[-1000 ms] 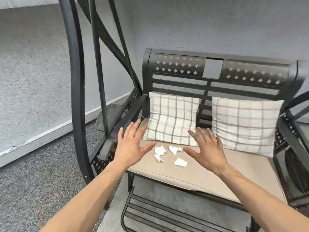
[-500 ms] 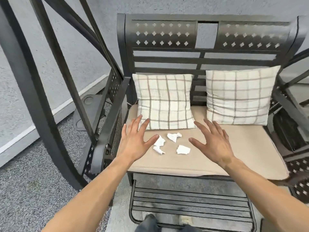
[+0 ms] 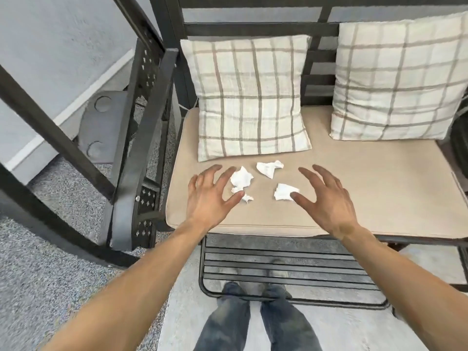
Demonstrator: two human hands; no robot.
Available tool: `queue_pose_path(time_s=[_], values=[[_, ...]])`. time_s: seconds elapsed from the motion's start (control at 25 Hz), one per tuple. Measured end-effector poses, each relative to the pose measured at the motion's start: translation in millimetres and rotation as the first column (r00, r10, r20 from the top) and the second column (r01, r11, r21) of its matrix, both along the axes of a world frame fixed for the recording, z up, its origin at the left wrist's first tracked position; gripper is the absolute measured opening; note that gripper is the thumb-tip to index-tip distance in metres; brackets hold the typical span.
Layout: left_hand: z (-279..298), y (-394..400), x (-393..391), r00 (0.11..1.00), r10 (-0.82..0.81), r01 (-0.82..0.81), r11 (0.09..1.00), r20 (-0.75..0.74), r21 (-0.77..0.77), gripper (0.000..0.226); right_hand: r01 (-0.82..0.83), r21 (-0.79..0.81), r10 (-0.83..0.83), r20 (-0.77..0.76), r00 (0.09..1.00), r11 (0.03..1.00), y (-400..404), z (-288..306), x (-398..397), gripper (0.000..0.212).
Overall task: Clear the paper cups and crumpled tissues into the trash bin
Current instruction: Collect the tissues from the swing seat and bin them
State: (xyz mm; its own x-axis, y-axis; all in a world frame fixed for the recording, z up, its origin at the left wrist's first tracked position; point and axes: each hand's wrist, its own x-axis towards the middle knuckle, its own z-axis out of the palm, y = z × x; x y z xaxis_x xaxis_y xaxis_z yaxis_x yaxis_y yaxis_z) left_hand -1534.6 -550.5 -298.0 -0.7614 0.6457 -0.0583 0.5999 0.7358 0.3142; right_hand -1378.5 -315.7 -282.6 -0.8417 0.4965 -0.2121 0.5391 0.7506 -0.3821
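— Both hands are closing in on the crumpled tissues [image 3: 241, 179] lying on the seat cushion [image 3: 367, 198].
— Left hand [image 3: 211, 198] and right hand [image 3: 326, 198] are spreading open, holding nothing; next we're gathering them.

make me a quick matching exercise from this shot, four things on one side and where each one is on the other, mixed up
Things
1. left hand
2. right hand
3. checked pillow
4. footrest

Places
A. leaning against the bench back
B. open, beside the tissue on the cushion's left side
C. below the seat cushion, by the person's feet
D. open, thumb at the tissue nearest the cushion's front

Pairs: 1-B, 2-D, 3-A, 4-C
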Motion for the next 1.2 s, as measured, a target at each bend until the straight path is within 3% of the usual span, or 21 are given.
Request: queue_pose_path(time_s=[0.32, 0.52, 0.8, 1.0, 1.12, 1.2], values=[[-134.7, 25.8, -0.3, 0.996, -0.005, 0.027, 0.972, 0.093, -0.234, 0.060, -0.081, -0.017, 0.083, 0.121, 0.989, 0.997, 20.5, -136.7, -31.2, 0.059], [-175.2, 39.4, -2.2, 0.997, -0.030, 0.054, 0.934, 0.074, -0.354, 0.048, -0.081, -0.016, 0.082, 0.198, 0.977, 0.997, 21.0, -186.2, -41.9, 0.043], [-186.3, 43.9, -8.5, 0.997, -0.056, 0.066, 0.967, 0.044, -0.246, 0.027, -0.054, -0.068, 0.063, 0.141, 0.988, 0.996, 15.9, -195.2, -53.7, 0.014], [-173.8, 28.1, -9.8, 0.991, 0.004, 0.022, 0.981, 0.135, -0.194, 0.021, -0.050, -0.156, 0.077, 0.171, 0.982, 0.987, 19.7, -182.2, -62.5, 0.015], [-160.8, 23.7, -20.4, 0.983, 0.070, -0.051, 0.992, 0.169, -0.115, 0.012, -0.042, -0.189, 0.056, 0.066, 0.996, 0.981, 25.8, -171.4, -77.1, 0.022], [-154.9, 33.4, -34.2, 0.969, 0.108, -0.098, 0.994, 0.223, -0.052, 0.025, -0.022, -0.209, 0.018, -0.019, 1.000, 0.978, 30.1, -168.6, -93.4, 0.030]])
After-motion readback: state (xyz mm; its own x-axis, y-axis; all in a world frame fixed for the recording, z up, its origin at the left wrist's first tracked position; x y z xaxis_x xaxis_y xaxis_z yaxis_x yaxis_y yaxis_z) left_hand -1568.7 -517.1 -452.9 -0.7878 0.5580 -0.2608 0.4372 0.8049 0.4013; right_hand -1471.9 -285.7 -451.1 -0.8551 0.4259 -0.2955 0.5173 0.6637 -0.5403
